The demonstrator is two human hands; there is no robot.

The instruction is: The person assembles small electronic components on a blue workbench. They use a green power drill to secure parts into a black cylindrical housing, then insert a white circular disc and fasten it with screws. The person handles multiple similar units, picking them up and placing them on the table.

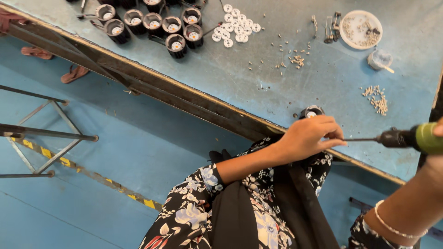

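At the table's (pixel 277 87) near edge, my left hand (pixel 307 138) pinches a small black lamp housing (pixel 312 111). At three o'clock, my right hand (pixel 436 138) grips the green driver (pixel 410 137), bit at my fingertips. I judge I'm mid-screwing; next needs steady alignment.

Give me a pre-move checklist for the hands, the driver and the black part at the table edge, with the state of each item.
1. Left hand on the black cylindrical part: ok, fingers over it at the table edge.
2. Right hand gripping the green power screwdriver: ok, though mostly out of frame.
3. Driver bit at the left fingertips: ok, tip meets them.
4. Screw seated on the bit: cannot tell, hidden by fingers.
5. Loose screws within reach: ok, piled on the table.
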